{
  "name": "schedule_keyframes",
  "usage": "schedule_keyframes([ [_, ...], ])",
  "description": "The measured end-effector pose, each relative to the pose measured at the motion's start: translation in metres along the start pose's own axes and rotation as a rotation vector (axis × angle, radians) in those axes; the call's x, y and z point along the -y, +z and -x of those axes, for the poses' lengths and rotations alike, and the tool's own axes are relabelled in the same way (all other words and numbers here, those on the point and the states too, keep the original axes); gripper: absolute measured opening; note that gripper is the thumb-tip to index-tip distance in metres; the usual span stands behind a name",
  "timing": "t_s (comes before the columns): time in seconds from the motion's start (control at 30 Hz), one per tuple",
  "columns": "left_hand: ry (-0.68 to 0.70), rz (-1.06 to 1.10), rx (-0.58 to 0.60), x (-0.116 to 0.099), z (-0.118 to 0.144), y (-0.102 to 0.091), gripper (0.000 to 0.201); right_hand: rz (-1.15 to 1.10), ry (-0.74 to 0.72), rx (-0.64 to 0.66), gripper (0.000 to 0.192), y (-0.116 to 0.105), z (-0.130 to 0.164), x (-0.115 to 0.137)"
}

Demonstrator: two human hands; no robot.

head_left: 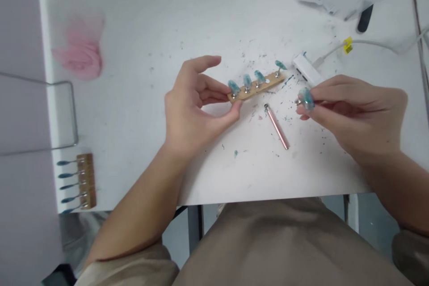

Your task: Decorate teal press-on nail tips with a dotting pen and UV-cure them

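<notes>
Four teal nail tips on metal pegs stand along a wooden holder strip (257, 86) lying on the white table (140, 98). The left hand (191, 107) grips the strip's near end between thumb and fingers. The right hand (355, 114) pinches a fifth teal nail tip (305, 97) just right of the strip. A pink dotting pen (276, 126) lies between the hands; a second loaded strip (85, 181) sits well apart at the table's left edge.

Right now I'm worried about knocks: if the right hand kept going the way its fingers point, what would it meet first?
Probably the pink pen or the strip; the right hand points left with a nail tip, height unclear.
</notes>
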State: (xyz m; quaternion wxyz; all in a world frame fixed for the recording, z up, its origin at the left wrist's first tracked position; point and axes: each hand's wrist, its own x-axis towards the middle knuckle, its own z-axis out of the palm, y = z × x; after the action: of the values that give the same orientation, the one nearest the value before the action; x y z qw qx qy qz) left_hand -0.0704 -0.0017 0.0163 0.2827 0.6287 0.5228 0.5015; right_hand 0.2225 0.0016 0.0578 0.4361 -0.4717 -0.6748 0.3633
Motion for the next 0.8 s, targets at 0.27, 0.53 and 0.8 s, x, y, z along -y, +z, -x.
schedule_keyframes([
  [0.27,0.048,0.183,0.000,-0.036,0.014,0.014,0.066,-0.139,0.070,-0.115,0.029,0.012,-0.009,-0.003],
  [0.53,-0.001,0.357,0.036,-0.039,0.022,0.021,0.070,-0.136,0.057,-0.106,0.030,0.013,-0.013,-0.001],
  [0.8,0.015,0.398,-0.017,-0.043,0.022,0.023,0.065,-0.019,0.029,-0.111,0.022,0.014,-0.007,-0.004],
])
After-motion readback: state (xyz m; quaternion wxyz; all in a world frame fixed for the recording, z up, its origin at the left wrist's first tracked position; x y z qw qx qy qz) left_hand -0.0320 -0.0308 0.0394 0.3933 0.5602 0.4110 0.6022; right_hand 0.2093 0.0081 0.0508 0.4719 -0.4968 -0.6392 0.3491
